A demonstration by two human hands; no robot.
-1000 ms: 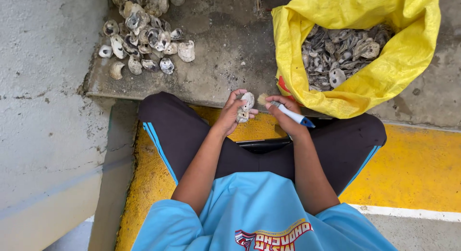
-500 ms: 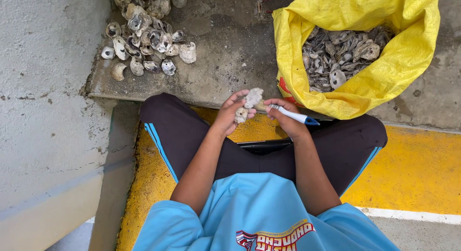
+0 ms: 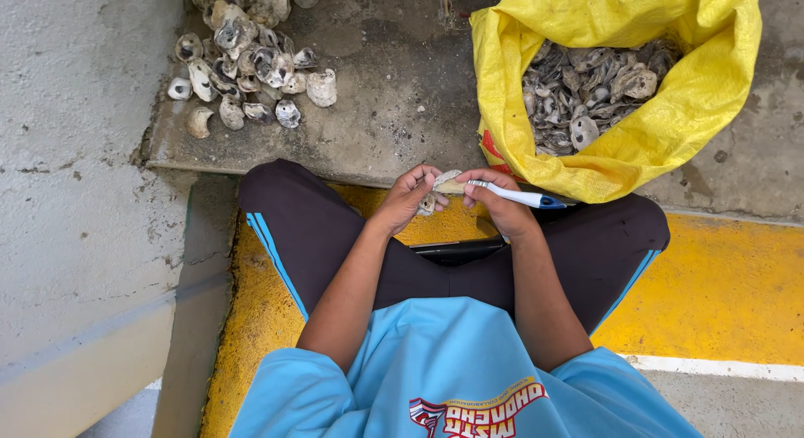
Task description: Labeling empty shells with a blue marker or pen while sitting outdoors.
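The left hand [image 3: 410, 199] holds an oyster shell [image 3: 444, 183] (pale, rough) against the toothbrush [image 3: 515, 194] in the right hand [image 3: 501, 210].

I sit outdoors at a rough shellfish-sorting spot; bare concrete floor [image 3: 394, 111] with a yellow painted strip [image 3: 720, 287] lies under me; a heap of oyster shells [image 3: 243, 61] lies ahead; a yellow woven sack [image 3: 670, 128] holds more.

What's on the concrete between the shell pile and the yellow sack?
Nothing: the head view shows bare stained concrete between the shell pile and the yellow sack.
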